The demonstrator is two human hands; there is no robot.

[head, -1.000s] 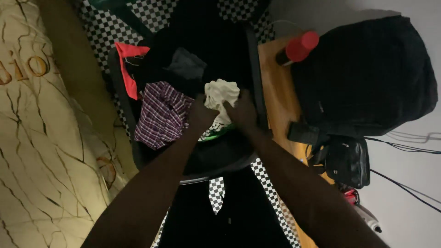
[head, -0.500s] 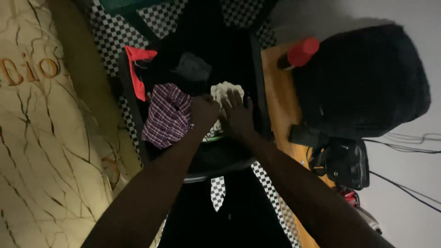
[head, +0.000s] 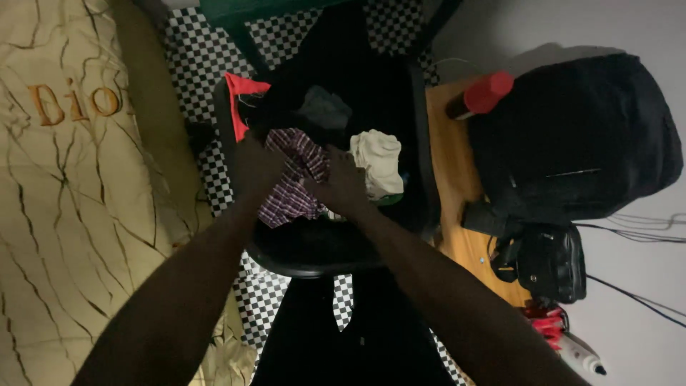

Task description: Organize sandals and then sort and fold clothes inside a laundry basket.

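Cream bedcover [head: 64,214] with dark crack-like lines fills the left side of the view, lying over the checkered floor [head: 207,71]. Large black backpack [head: 579,136] sits on the far right part of the wooden surface [head: 450,186], covering most of it; a small black pouch [head: 547,261] lies at the surface's near edge, just below the backpack, with cables running off to the right. Black chair [head: 321,250] stands between bedcover and surface, its seat piled with clothes. Plaid shirt [head: 289,182], purple and white check, lies at the middle-left of the seat. Cream cloth [head: 379,161], bunched, rests at the seat's right edge, just beside the plaid shirt. Red garment [head: 243,100] hangs at the seat's far left corner; a grey cloth [head: 325,111] sits at the far edge among dark clothes. Red-capped bottle [head: 480,94] lies tilted on the surface's far edge, against the backpack. Left hand [head: 257,164] rests on the left edge of the plaid shirt; whether its grip is closed on the fabric cannot be told in the dim light. Right hand [head: 343,187], fingers spread apart, lies on the shirt's right edge, next to the cream cloth.
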